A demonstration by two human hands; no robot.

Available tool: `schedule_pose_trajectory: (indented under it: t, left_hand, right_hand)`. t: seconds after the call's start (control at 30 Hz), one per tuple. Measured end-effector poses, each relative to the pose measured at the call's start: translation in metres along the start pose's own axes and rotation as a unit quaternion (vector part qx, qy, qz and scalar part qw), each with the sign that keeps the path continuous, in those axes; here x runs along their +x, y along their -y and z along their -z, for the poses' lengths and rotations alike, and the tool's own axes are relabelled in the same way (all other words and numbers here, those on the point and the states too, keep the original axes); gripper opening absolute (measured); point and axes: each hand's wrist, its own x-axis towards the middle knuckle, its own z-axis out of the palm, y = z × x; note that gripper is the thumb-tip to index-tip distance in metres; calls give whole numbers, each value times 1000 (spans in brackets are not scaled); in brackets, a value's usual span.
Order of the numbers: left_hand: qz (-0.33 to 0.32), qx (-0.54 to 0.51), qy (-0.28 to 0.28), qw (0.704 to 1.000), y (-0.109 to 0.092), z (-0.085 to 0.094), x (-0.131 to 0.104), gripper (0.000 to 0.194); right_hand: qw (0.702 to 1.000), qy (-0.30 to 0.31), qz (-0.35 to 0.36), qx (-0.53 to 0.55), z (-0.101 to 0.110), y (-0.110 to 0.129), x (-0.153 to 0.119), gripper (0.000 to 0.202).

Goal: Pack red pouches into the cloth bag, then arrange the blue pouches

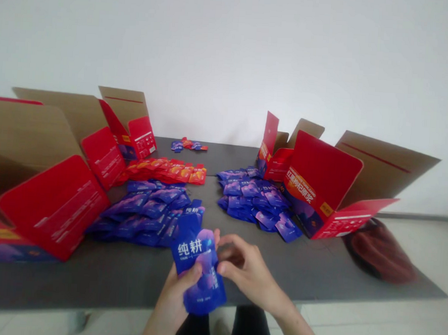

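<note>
The left hand point(180, 291) pinches a blue pouch point(200, 274) between the thumb, laid across its printed front, and the fingers behind it. The pouch is held above the near edge of the bench point(126, 283), its front facing up towards the camera, its narrower top end leaning to the left and its wide end nearest the body. The right hand point(246, 270) is at the pouch's right side, fingers half curled and the grip partly spread, with a gap between thumb and fingers; whether it touches the pouch, I cannot tell.

Just beyond the left hand lies a heap of blue pouches point(145, 216), and behind that a row of orange-red pouches point(170, 170), overlapping one another. Across a bare strip of bench, to the right, is a second blue pile point(248, 197). A small mixed cluster of red and blue packets point(189, 145) lies near the far edge.

Red cardboard boxes with flaps open stand on both sides: a large box point(58, 208) and others behind it on the left, and a big box point(316, 198) with a smaller box point(279, 161) beyond it on the right. A brownish-red cloth point(380, 250) lies beside the big box, blurred.
</note>
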Motion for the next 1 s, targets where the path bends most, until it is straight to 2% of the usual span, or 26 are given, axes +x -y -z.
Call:
schedule_pose_trajectory:
  t: [0.07,0.17,0.27,0.4,0.43,0.5,0.6,0.7,0.77,0.87,1.0]
  left_hand:
    - [-13,3,-9,1000,2,-2,2,61]
    - [-35,13,-21,999,4,-3,7,62]
    - [-17,26,25,999,6,2,15,57]
    - [15,42,78,996,1,5,20,66]
    - [1,53,87,995,-3,3,19,67]
    - [-69,93,103,988,-11,-4,16,68]
    - [-170,220,114,954,-21,-14,12,67]
    - [-192,367,83,906,-19,-15,15,53]
    - [-189,412,61,889,-12,-10,21,48]
    - [-151,429,64,888,1,-1,28,46]
    - [-119,413,74,900,9,2,28,38]
  right_hand:
    - [998,45,-17,35,-7,3,-4,22]
    - [999,33,-19,22,-16,7,-4,17]
    - [998,45,-8,42,-17,4,8,12]
    - [994,102,17,39,-11,5,23,12]
    - [994,99,37,23,-10,7,23,11]
    - [993,72,94,-28,-7,13,21,8]
    - [978,6,192,-82,-4,16,15,5]
    - [963,-39,243,-108,0,-1,12,10]
    - [961,-39,239,-136,2,-19,11,12]
    - [966,-13,201,-160,2,-43,8,9]
    - [970,6,185,-160,1,-50,7,15]
